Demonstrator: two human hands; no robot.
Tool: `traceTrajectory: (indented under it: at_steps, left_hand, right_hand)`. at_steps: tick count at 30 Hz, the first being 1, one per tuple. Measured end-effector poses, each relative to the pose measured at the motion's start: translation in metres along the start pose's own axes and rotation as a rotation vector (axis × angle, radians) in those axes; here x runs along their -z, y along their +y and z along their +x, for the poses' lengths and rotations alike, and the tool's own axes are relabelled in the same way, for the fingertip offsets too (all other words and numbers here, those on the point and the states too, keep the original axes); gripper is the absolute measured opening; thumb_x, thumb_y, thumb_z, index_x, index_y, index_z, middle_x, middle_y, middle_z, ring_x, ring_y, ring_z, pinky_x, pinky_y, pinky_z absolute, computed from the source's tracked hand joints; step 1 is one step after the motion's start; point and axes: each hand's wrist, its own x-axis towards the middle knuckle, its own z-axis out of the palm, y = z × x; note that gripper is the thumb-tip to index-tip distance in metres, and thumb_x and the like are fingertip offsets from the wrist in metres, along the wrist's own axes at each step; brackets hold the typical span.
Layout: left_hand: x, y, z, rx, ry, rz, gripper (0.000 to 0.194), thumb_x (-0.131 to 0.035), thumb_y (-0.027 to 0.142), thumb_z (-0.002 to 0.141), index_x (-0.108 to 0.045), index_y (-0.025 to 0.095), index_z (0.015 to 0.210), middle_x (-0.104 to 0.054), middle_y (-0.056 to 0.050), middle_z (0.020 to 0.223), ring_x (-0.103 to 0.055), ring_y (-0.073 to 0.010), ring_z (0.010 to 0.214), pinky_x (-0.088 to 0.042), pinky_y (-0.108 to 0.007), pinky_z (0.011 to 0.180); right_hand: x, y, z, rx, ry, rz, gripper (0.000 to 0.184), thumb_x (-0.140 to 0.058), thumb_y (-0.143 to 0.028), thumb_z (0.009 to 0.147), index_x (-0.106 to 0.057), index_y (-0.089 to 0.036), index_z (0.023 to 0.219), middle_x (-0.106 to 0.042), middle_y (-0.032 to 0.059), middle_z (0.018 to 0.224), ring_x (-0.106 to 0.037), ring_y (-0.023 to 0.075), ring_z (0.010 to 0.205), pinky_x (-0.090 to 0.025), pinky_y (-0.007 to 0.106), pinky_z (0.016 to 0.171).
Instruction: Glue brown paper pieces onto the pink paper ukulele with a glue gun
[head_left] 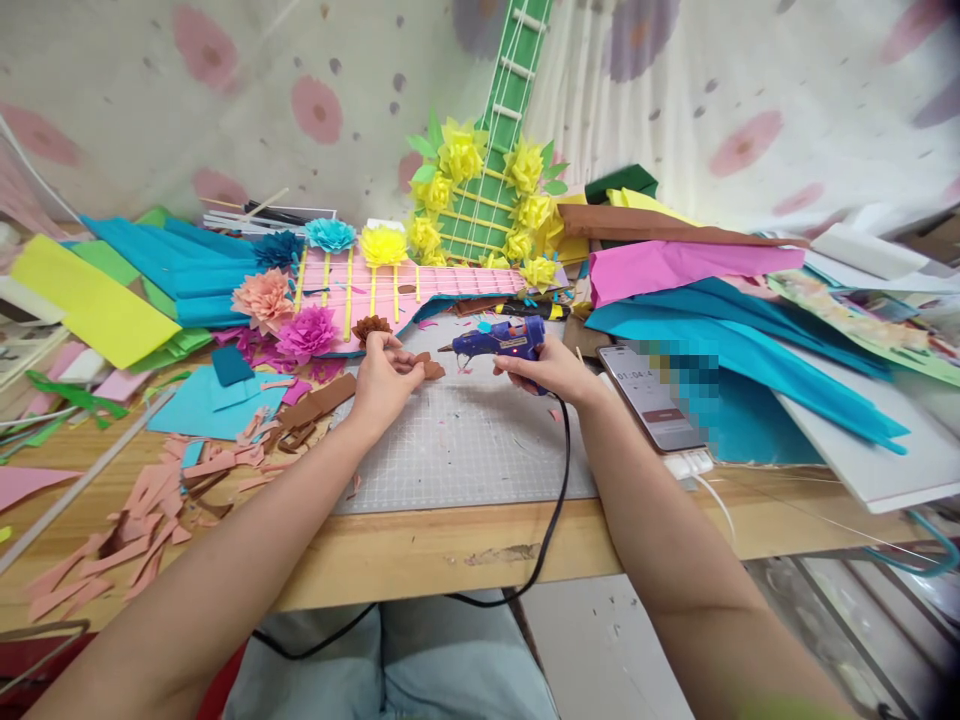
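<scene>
My right hand (551, 372) is closed around the handle of a blue glue gun (510, 338), whose nozzle points left and whose black cord hangs down over the table edge. My left hand (384, 385) is closed, its thumb and finger at a scalloped brown paper strip (430, 368) just left of the nozzle. A brown paper flower (370, 328) shows behind its fingers; whether the hand grips it too, I cannot tell. Beyond lies a pink paper guitar (382, 290) with yellow strips, edged by a magenta paper flower (307, 331) and a peach paper flower (262, 300).
Under my hands is a grey cutting mat (465, 460). Peach paper scraps (150, 510) litter the left side. A phone (646, 398) lies right of the mat, near folded blue paper (750, 330). A green paper guitar (491, 170) with yellow flowers leans at the back.
</scene>
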Motion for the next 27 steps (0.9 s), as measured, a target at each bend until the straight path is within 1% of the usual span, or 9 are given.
traceTrajectory:
  at_steps: [3, 6, 9, 11, 15, 18, 23, 27]
  left_hand:
    - [0.0, -0.001, 0.001, 0.027, -0.016, -0.043, 0.043, -0.066, 0.022, 0.061, -0.033, 0.024, 0.089, -0.058, 0.007, 0.07, -0.059, -0.0105, 0.054, -0.049, -0.023, 0.048]
    - [0.0, -0.001, 0.0, 0.034, -0.025, -0.08, 0.046, -0.068, 0.024, 0.058, -0.034, 0.024, 0.089, -0.058, 0.007, 0.069, -0.059, -0.0109, 0.054, -0.05, -0.023, 0.046]
    - [-0.001, 0.0, 0.0, 0.055, -0.022, -0.105, 0.048, -0.069, 0.025, 0.056, -0.034, 0.024, 0.089, -0.057, 0.008, 0.067, -0.058, -0.011, 0.053, -0.051, -0.023, 0.046]
    - [-0.002, 0.0, -0.001, 0.058, -0.021, -0.109, 0.049, -0.069, 0.026, 0.056, -0.034, 0.024, 0.089, -0.057, 0.007, 0.067, -0.058, -0.0114, 0.054, -0.051, -0.024, 0.046]
    - [-0.003, -0.002, 0.0, 0.019, -0.023, -0.061, 0.048, -0.068, 0.026, 0.058, -0.034, 0.024, 0.09, -0.058, 0.007, 0.069, -0.059, -0.0116, 0.055, -0.049, -0.022, 0.046]
    - [-0.003, -0.004, 0.001, -0.008, -0.01, -0.02, 0.046, -0.067, 0.024, 0.059, -0.034, 0.024, 0.091, -0.059, 0.006, 0.069, -0.059, -0.0111, 0.057, -0.047, -0.021, 0.047]
    - [-0.002, -0.005, 0.001, -0.025, -0.009, 0.006, 0.043, -0.066, 0.021, 0.061, -0.035, 0.023, 0.09, -0.06, 0.005, 0.071, -0.06, -0.0115, 0.06, -0.048, -0.021, 0.049]
    - [-0.003, -0.005, 0.001, -0.025, -0.017, -0.005, 0.042, -0.065, 0.022, 0.061, -0.035, 0.024, 0.09, -0.059, 0.005, 0.07, -0.06, -0.0119, 0.059, -0.046, -0.021, 0.047]
  right_hand:
    - [-0.004, 0.01, 0.005, 0.004, 0.017, -0.03, 0.042, -0.063, -0.058, 0.072, -0.061, -0.016, 0.073, -0.045, -0.0048, 0.047, -0.041, 0.0071, 0.043, -0.032, 0.023, 0.043]
    - [-0.006, 0.016, 0.009, -0.004, 0.046, -0.021, 0.043, -0.064, -0.058, 0.071, -0.06, -0.016, 0.077, -0.047, -0.0043, 0.05, -0.042, 0.0071, 0.044, -0.034, 0.022, 0.043]
    - [-0.004, 0.013, 0.008, 0.002, 0.031, -0.033, 0.041, -0.065, -0.057, 0.071, -0.059, -0.017, 0.08, -0.046, -0.0051, 0.05, -0.042, 0.0072, 0.043, -0.034, 0.022, 0.043]
    - [-0.003, 0.009, 0.006, 0.0, 0.011, -0.062, 0.04, -0.066, -0.056, 0.07, -0.058, -0.018, 0.079, -0.045, -0.0055, 0.049, -0.041, 0.007, 0.041, -0.033, 0.022, 0.042]
    - [-0.004, 0.005, 0.004, -0.006, -0.019, -0.128, 0.037, -0.067, -0.054, 0.071, -0.057, -0.018, 0.076, -0.046, -0.0052, 0.05, -0.038, 0.0066, 0.042, -0.03, 0.022, 0.04]
    - [-0.005, 0.005, 0.005, 0.006, -0.036, -0.154, 0.035, -0.066, -0.051, 0.073, -0.059, -0.018, 0.078, -0.048, -0.004, 0.053, -0.038, 0.0064, 0.044, -0.03, 0.021, 0.041]
    - [-0.005, 0.005, 0.005, -0.029, -0.05, -0.196, 0.032, -0.065, -0.048, 0.074, -0.061, -0.017, 0.083, -0.048, -0.0038, 0.054, -0.039, 0.0069, 0.045, -0.031, 0.021, 0.041]
    - [-0.005, 0.005, 0.005, -0.05, -0.058, -0.231, 0.034, -0.065, -0.05, 0.075, -0.062, -0.017, 0.085, -0.048, -0.004, 0.053, -0.039, 0.0074, 0.045, -0.032, 0.021, 0.042]
